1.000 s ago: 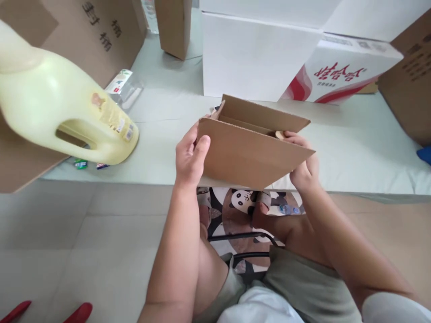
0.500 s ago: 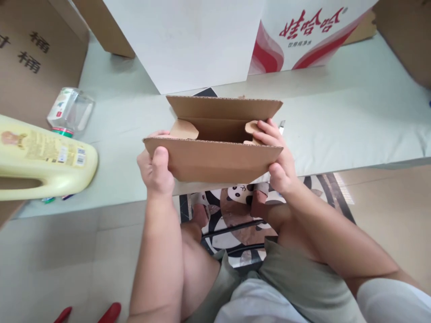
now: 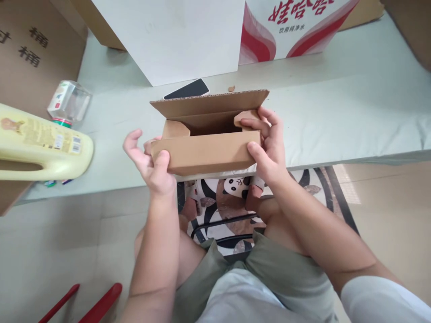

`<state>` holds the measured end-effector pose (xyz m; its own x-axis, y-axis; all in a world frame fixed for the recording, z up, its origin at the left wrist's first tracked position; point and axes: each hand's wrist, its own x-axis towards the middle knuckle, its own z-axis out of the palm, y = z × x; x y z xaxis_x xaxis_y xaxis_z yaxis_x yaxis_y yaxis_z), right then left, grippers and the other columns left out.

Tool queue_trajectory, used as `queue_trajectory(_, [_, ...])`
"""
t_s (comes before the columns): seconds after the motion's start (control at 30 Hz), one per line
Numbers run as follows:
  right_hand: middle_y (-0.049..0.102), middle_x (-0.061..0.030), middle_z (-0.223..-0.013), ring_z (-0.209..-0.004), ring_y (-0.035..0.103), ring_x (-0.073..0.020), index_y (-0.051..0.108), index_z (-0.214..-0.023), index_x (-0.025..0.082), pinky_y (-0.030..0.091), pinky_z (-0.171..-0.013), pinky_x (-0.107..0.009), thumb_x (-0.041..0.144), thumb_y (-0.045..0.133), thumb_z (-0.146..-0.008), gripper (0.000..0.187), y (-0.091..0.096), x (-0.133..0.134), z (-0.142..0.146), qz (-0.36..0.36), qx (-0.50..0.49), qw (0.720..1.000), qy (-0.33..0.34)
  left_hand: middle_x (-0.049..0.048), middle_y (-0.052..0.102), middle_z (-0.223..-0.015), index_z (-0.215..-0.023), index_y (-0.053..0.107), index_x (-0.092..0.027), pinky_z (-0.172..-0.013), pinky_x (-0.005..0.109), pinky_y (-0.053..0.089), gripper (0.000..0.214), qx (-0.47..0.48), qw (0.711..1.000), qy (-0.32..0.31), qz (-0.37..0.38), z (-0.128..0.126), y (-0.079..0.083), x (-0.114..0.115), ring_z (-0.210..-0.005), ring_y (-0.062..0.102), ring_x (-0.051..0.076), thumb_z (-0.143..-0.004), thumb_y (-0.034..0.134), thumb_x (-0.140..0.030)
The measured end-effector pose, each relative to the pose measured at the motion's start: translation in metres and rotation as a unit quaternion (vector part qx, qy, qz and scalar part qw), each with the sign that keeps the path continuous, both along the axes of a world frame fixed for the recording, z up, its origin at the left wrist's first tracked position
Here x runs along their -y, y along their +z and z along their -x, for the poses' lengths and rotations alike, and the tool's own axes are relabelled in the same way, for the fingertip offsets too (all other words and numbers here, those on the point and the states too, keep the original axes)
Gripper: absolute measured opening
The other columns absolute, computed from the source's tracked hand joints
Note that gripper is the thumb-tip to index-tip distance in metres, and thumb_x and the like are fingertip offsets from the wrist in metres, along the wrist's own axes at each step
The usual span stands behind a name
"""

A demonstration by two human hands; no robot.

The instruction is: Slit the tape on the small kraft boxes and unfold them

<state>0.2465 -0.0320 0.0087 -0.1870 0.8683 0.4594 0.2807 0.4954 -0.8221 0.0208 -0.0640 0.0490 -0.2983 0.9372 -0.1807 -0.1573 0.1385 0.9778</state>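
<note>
One large brown carton (image 3: 43, 85) with dark printed characters stands at the left end of the pale cloth-covered surface (image 3: 336, 112). One pale yellow jug (image 3: 50, 139) is near the front edge there, with one clear plastic container (image 3: 77, 101) just behind it. Two red bars (image 3: 101, 305) show over the floor below. The left hand (image 3: 151, 166) holds the box's left end, thumb on the near face, one finger lifted clear. Toward the back edge are one plain white box (image 3: 182, 40) and one dark flat slab (image 3: 188, 89). One small open cardboard box (image 3: 210, 152) is held at the front edge, one long flap raised behind, two short end flaps inside. One brown scrap (image 3: 231, 89) lies beyond it. The right hand (image 3: 269, 148) grips the right end, thumb in front, fingers over the end flap. One red-and-white carton (image 3: 289, 31) stands farther back.
</note>
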Motion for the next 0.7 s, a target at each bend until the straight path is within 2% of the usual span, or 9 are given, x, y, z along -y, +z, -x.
queue_trajectory(0.1, [0.045,-0.006,-0.16,-0.155,0.041,-0.028,0.02,-0.157,0.039,0.039,-0.126,-0.054,0.057,0.041,-0.099,0.064,-0.005,-0.005,-0.005,-0.021,-0.026,0.999,-0.017,0.0056,0.071,-0.099,-0.106,0.07,-0.03,-0.089,0.044,0.056,0.036,0.012,1.0,0.004,0.0,-0.007,-0.001,0.001,-0.119,0.064,0.03,-0.09,0.063,-0.061])
queue_trajectory(0.17, [0.03,-0.0021,-0.17,-0.161,0.029,-0.0285,0.021,-0.157,0.039,0.034,-0.129,-0.055,0.053,0.045,-0.096,0.067,-0.007,-0.011,-0.009,-0.027,-0.05,0.998,-0.041,0.0048,0.07,-0.102,-0.109,0.069,-0.032,-0.091,0.043,0.056,0.035,0.007,0.999,0.008,-0.042,-0.007,-0.008,0.001,-0.118,0.064,0.029,-0.086,0.07,-0.059])
queue_trajectory(0.23, [0.024,0.0015,-0.173,-0.164,0.02,-0.028,0.022,-0.159,0.039,0.028,-0.132,-0.055,0.049,0.049,-0.094,0.071,-0.009,-0.017,-0.013,-0.008,-0.089,0.996,-0.03,0.0033,0.069,-0.108,-0.111,0.068,-0.034,-0.1,0.042,0.054,0.036,-0.029,0.989,0.031,-0.143,-0.004,-0.021,-0.001,-0.119,0.064,0.028,-0.082,0.076,-0.053])
queue_trajectory(0.3, [0.026,0.004,-0.174,-0.164,0.021,-0.0276,0.024,-0.159,0.039,0.025,-0.133,-0.055,0.046,0.055,-0.089,0.076,-0.009,-0.023,-0.018,0.024,-0.139,0.99,0.013,0.0021,0.068,-0.119,-0.116,0.068,-0.035,-0.112,0.044,0.047,0.041,-0.088,0.957,0.056,-0.27,0.003,-0.035,-0.005,-0.123,0.061,0.026,-0.079,0.079,-0.049])
queue_trajectory(0.33, [0.028,0.0051,-0.173,-0.163,0.024,-0.0281,0.025,-0.159,0.041,0.025,-0.134,-0.056,0.047,0.058,-0.087,0.08,-0.008,-0.025,-0.019,0.038,-0.16,0.986,0.031,0.0022,0.067,-0.124,-0.118,0.069,-0.035,-0.115,0.046,0.046,0.05,-0.12,0.937,0.035,-0.327,0.007,-0.042,-0.007,-0.127,0.059,0.028,-0.073,0.083,-0.053])
queue_trajectory(0.4, [0.031,0.0073,-0.171,-0.161,0.03,-0.03,0.027,-0.159,0.044,0.026,-0.133,-0.056,0.054,0.063,-0.081,0.086,-0.008,-0.027,-0.021,0.055,-0.179,0.981,0.041,-0.0003,0.056,-0.148,-0.132,0.062,-0.04,-0.122,0.048,0.04,0.062,-0.141,0.927,-0.002,-0.346,0.015,-0.052,-0.01,-0.141,0.051,0.031,-0.075,0.081,-0.056])
queue_trajectory(0.47, [0.034,0.0096,-0.169,-0.159,0.031,-0.0326,0.029,-0.158,0.048,0.025,-0.134,-0.057,0.061,0.067,-0.076,0.091,-0.008,-0.027,-0.022,0.057,-0.175,0.982,0.04,-0.0068,0.042,-0.164,-0.146,0.052,-0.043,-0.13,0.048,0.031,0.072,-0.157,0.917,-0.048,-0.363,0.023,-0.056,-0.012,-0.154,0.037,0.03,-0.08,0.078,-0.054])
queue_trajectory(0.6, [0.034,0.0103,-0.166,-0.16,0.029,-0.038,0.024,-0.16,0.052,0.022,-0.133,-0.065,0.073,0.062,-0.078,0.092,-0.009,-0.024,-0.024,0.031,-0.12,0.992,0.036,-0.0146,0.031,-0.17,-0.155,0.042,-0.048,-0.138,0.048,0.014,0.084,-0.175,0.905,-0.086,-0.379,0.035,-0.052,-0.01,-0.164,0.019,0.03,-0.079,0.078,-0.055])
queue_trajectory(0.7, [0.033,0.0084,-0.166,-0.157,0.034,-0.0398,0.018,-0.162,0.052,0.033,-0.127,-0.067,0.077,0.054,-0.083,0.09,-0.01,-0.023,-0.026,0.007,-0.085,0.996,0.042,-0.014,0.032,-0.17,-0.155,0.04,-0.051,-0.137,0.054,0.016,0.093,-0.155,0.905,-0.108,-0.38,0.039,-0.05,-0.009,-0.163,0.02,0.034,-0.072,0.082,-0.056])
